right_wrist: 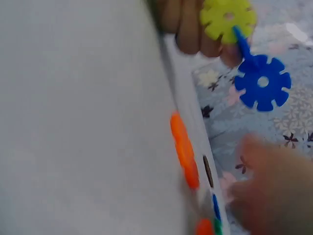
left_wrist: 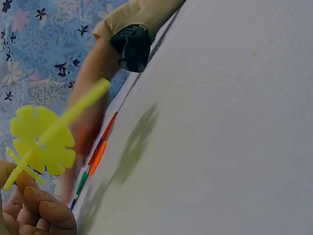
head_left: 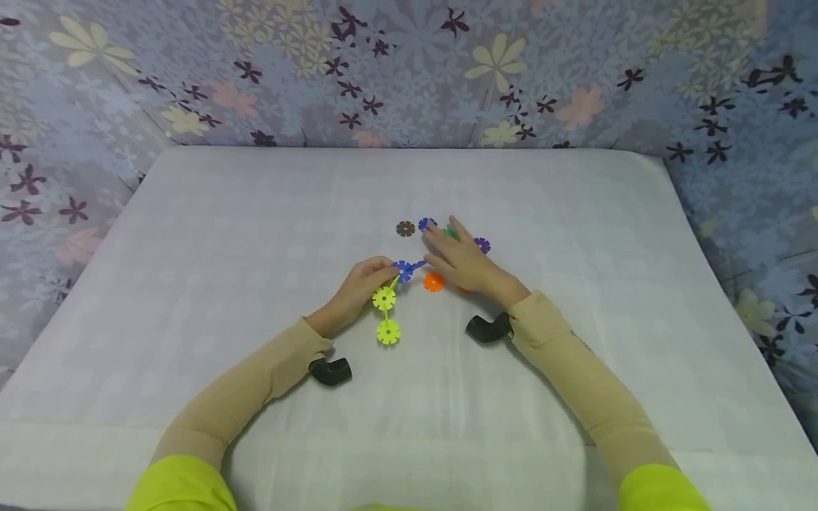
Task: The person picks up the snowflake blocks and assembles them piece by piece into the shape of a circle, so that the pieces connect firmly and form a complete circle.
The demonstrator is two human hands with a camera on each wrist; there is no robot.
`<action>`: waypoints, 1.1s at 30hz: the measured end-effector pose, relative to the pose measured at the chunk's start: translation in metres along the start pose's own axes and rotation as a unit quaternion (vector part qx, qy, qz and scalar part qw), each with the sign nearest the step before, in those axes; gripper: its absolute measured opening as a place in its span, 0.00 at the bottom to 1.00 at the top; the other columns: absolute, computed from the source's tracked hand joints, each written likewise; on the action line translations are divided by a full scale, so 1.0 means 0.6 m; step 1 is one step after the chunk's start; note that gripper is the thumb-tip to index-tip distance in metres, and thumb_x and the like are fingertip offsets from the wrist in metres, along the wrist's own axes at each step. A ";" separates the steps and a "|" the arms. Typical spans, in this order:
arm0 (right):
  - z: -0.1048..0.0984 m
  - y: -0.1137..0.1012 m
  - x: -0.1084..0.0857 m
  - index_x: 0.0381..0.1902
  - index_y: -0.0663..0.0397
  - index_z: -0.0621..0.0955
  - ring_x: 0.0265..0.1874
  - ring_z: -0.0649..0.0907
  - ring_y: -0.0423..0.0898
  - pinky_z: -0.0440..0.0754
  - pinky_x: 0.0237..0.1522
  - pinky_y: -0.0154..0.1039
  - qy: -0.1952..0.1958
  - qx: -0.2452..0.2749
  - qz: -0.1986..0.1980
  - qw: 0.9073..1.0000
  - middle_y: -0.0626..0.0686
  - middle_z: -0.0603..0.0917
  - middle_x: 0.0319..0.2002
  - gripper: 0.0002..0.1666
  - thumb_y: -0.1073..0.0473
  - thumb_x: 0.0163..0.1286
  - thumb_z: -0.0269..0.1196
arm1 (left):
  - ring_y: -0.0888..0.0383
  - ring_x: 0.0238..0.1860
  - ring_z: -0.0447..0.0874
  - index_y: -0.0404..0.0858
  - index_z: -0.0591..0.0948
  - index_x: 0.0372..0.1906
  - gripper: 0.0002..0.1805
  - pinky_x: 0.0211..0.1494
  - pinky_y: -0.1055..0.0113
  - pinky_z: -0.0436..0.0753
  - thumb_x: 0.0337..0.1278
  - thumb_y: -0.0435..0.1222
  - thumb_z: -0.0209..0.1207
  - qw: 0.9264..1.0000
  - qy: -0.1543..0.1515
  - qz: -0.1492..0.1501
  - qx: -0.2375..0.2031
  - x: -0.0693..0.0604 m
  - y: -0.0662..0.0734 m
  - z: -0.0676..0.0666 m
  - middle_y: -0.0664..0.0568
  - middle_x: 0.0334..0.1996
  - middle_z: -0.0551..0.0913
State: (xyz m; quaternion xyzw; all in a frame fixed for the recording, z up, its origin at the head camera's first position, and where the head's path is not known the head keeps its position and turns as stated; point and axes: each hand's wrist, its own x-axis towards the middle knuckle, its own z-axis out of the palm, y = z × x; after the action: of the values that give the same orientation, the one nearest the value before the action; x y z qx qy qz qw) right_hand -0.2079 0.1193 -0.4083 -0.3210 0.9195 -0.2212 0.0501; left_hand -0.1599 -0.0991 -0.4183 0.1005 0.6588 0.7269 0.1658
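My left hand [head_left: 359,289] pinches a chain of notched interlocking discs near its blue end. Yellow discs [head_left: 384,298] make up the near part, some turned edge-on; a blue disc [head_left: 403,270] and another edge-on blue one follow toward the right. In the left wrist view, the yellow part [left_wrist: 44,137] stands up above the fingers. The right hand [head_left: 469,262] is over the loose discs, fingers spread and nothing visibly held; it is blurred in the right wrist view. Beside it lies an orange disc [head_left: 433,282], while a green disc [head_left: 450,233] is partly covered by its fingers.
Beyond the hands lie a brown disc [head_left: 405,228], a blue disc [head_left: 427,224] and a purple disc [head_left: 482,245]. Part of another orange-red disc [head_left: 463,289] shows under the right hand. White cloth covers the table [head_left: 255,213]; dark wrist mounts [head_left: 331,372] stick out from both sleeves.
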 end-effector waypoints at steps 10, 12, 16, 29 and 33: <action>0.016 0.006 -0.003 0.56 0.60 0.73 0.60 0.57 0.61 0.49 0.60 0.51 0.077 -0.073 -0.050 0.993 0.61 0.68 0.57 0.22 0.58 0.65 0.55 | 0.62 0.21 0.64 0.34 0.72 0.29 0.08 0.25 0.74 0.65 0.60 0.34 0.50 1.000 0.001 0.029 0.009 -0.002 0.001 -0.001 0.51 0.20 0.67; 0.018 0.006 -0.003 0.52 0.59 0.76 0.61 0.57 0.61 0.48 0.61 0.52 0.076 -0.053 -0.048 0.995 0.61 0.68 0.58 0.18 0.60 0.64 0.57 | 0.62 0.21 0.64 0.34 0.72 0.28 0.08 0.25 0.73 0.65 0.60 0.34 0.50 0.999 0.000 0.031 0.010 -0.002 0.000 -0.001 0.51 0.20 0.67; 0.018 0.005 -0.002 0.41 0.60 0.80 0.56 0.66 0.56 0.54 0.59 0.48 0.095 0.020 -0.045 0.994 0.58 0.77 0.48 0.11 0.65 0.60 0.61 | 0.62 0.21 0.64 0.34 0.73 0.28 0.07 0.25 0.74 0.66 0.60 0.33 0.51 1.000 0.002 0.026 0.010 -0.001 0.000 -0.001 0.51 0.20 0.68; 0.015 -0.008 -0.018 0.41 0.66 0.76 0.16 0.75 0.49 0.73 0.18 0.35 0.193 0.339 0.010 0.921 0.59 0.78 0.23 0.11 0.66 0.61 0.60 | 0.61 0.25 0.64 0.31 0.72 0.28 0.09 0.30 0.72 0.66 0.62 0.32 0.50 0.999 0.017 0.011 0.039 0.003 -0.002 0.000 0.50 0.21 0.69; 0.006 -0.017 -0.025 0.45 0.68 0.74 0.14 0.74 0.53 0.75 0.18 0.38 0.142 0.405 0.018 0.903 0.64 0.77 0.21 0.12 0.67 0.65 0.55 | 0.61 0.25 0.65 0.31 0.72 0.30 0.08 0.30 0.73 0.67 0.62 0.32 0.50 0.999 0.011 0.005 0.038 0.004 -0.002 0.001 0.50 0.22 0.70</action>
State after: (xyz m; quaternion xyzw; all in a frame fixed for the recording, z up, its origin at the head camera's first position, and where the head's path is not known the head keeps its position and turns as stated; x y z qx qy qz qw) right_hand -0.1896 0.1200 -0.4078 -0.2217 0.7536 -0.6169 0.0490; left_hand -0.1617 -0.0977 -0.4198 0.1026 0.6872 0.7032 0.1509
